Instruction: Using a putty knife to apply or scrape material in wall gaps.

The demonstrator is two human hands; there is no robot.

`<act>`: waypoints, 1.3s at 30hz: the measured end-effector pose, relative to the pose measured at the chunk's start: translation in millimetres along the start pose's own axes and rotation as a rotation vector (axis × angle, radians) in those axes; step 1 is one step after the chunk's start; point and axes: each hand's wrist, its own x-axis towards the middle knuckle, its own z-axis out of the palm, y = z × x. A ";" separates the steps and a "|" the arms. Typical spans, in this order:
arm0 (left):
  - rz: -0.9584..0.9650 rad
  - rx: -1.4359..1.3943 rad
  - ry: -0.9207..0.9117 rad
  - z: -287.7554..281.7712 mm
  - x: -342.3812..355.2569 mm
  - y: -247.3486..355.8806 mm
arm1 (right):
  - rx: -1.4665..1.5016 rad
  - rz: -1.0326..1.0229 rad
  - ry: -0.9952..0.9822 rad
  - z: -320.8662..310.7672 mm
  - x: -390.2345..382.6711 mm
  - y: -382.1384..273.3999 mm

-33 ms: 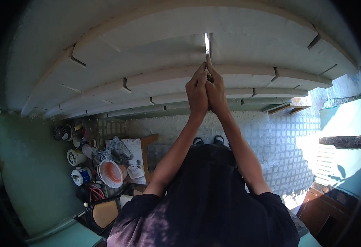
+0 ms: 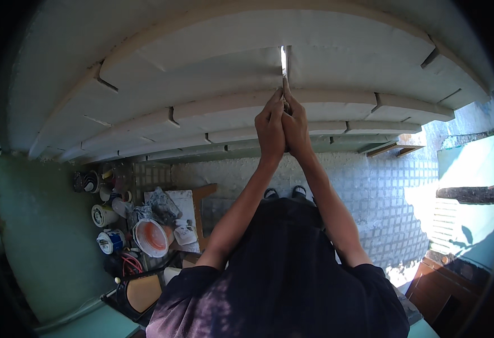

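Panel, pale and ridged, spans behind the hands, its bright slit just above the fingertips. Slightly lower than before, left hand and right hand press together, fingers partly bent; whether they grip the dark thing between, I cannot tell. Farther down, a bucket, orange inside, stands at the white sheet's left edge.

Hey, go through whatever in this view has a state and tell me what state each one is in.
Left hand: against the other hand, grip unclear
Right hand: one finger extended, grip unclear
Slit: open, bright
Orange-lined bucket: uncovered
Grey plastic bag: crumpled
Shoes: side by side
Patterned floor: partly sunlit
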 end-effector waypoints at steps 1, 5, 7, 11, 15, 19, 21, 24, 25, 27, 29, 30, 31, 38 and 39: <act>-0.053 0.023 0.009 -3.8 -2.6 -7.9 | 0.001 -0.001 -0.006 -1.4 -1.9 6.5; -0.154 0.067 0.015 -10.2 -17.9 -27.4 | 0.016 0.042 0.003 -9.1 -15.0 31.3; -0.164 0.094 0.003 -11.8 -24.1 -28.8 | -0.051 0.159 -0.067 -15.4 -20.2 32.2; -0.070 0.142 -0.046 -13.9 -29.2 -14.5 | -0.076 -0.022 -0.036 -8.7 -27.4 22.8; 0.026 0.185 -0.056 -21.1 -21.2 -3.3 | 0.002 0.004 -0.061 4.9 -27.9 14.7; -0.031 0.162 -0.093 -29.2 -12.3 17.2 | 0.086 0.180 -0.119 15.3 -28.6 -11.3; -0.062 0.149 -0.124 -33.7 -13.1 23.0 | 0.092 0.050 -0.083 21.2 -30.2 -4.6; -0.066 0.111 -0.096 -47.9 -14.5 22.7 | 0.142 -0.071 -0.048 33.6 -31.8 13.7; -0.054 0.142 -0.084 -55.0 -15.4 19.0 | 0.186 -0.060 -0.048 37.3 -31.4 18.7; -0.077 0.210 -0.072 -66.7 -17.2 21.0 | 0.137 -0.110 -0.019 47.9 -29.0 19.4; -0.047 0.231 -0.059 -74.3 -13.8 19.2 | 0.208 -0.038 -0.047 55.5 -27.6 18.4; -0.018 0.252 -0.042 -79.2 -13.2 18.5 | 0.208 -0.035 -0.054 57.7 -27.5 8.3; -0.019 0.253 -0.035 -83.7 -11.9 19.7 | 0.285 0.121 -0.091 58.4 -27.2 -4.3; -0.069 0.235 -0.150 -88.7 -1.5 29.1 | 0.169 0.074 0.012 61.5 -15.7 8.6; -0.079 0.220 -0.164 -88.7 -1.3 29.6 | 0.169 0.076 0.013 62.5 -16.3 6.1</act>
